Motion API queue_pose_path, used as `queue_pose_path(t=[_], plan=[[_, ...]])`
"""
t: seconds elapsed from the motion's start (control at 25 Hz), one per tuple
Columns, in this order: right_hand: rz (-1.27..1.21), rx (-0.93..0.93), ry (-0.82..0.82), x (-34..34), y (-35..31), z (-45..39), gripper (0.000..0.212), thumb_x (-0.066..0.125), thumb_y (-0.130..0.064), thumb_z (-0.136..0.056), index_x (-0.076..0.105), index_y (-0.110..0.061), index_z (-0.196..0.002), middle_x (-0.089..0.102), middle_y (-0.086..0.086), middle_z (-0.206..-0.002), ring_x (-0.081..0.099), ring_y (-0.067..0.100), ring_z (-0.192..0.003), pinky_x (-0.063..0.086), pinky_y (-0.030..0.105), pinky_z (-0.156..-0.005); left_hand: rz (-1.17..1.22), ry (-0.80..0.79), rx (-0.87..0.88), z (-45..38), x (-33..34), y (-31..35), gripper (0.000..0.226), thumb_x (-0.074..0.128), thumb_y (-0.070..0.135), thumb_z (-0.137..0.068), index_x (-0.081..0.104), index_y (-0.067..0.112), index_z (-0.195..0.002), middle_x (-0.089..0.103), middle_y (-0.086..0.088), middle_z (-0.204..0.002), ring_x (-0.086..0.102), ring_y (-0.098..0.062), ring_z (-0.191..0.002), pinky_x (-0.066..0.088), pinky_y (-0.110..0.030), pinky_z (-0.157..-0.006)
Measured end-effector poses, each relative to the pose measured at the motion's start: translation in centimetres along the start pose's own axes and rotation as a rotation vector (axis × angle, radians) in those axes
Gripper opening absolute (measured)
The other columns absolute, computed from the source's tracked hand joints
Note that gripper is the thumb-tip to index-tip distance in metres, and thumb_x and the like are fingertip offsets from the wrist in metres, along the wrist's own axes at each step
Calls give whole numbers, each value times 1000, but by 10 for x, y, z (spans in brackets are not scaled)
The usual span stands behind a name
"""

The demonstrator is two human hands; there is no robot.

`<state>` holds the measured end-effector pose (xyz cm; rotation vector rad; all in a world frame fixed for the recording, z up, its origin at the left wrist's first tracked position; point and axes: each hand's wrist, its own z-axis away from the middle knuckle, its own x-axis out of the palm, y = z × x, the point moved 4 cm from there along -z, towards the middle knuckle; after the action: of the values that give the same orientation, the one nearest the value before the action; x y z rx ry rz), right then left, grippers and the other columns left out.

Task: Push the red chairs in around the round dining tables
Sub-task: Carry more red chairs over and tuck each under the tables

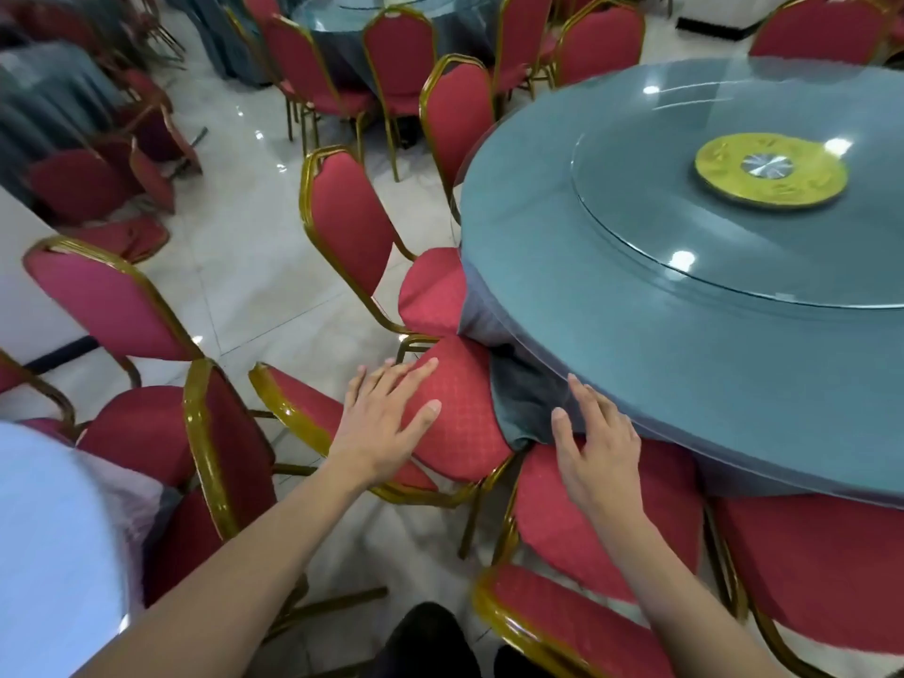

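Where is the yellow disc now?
In the head view, the yellow disc lies upper right, at the centre of the glass turntable on the round table.

Chairs (455, 423) ring the tabletop (636, 335), seats partly under its edge. Turntable (734, 227) sits on it. Second table (391, 17) stands behind.

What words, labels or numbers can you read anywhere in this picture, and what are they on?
No text can be read here.
Gold disc at the centre of the glass turntable: raised marks around its ring, too blurred to read.
Red chairs, such as the one under the left hand: woven pattern only, no label in view.
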<state>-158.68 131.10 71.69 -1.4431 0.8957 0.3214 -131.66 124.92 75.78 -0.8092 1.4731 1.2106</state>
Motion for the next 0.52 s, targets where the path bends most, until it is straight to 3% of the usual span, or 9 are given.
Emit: queue_pose_path(t=[0.32,0.52], plan=[[-15,-37,-76,54,-42,-18,53,51,-45,-102,43,-34,-154,51,-1,-151,42,20,-142,22,52,-123,-65,17,-53,-40,-18,-83,70,3,71,-94,25,46,-156,34,7,-160,18,-14,-152,-6,-42,-125],[81,-123,-254,123,-92,-9,61,25,-65,-101,27,-44,-157,36,-14,-158,23,2,-149,8,45,-127,-93,-25,-47,-75,-15,-164,72,1,69,-94,26,43,-157,33,4,-162,17,-17,-154,-4,-44,-125]])
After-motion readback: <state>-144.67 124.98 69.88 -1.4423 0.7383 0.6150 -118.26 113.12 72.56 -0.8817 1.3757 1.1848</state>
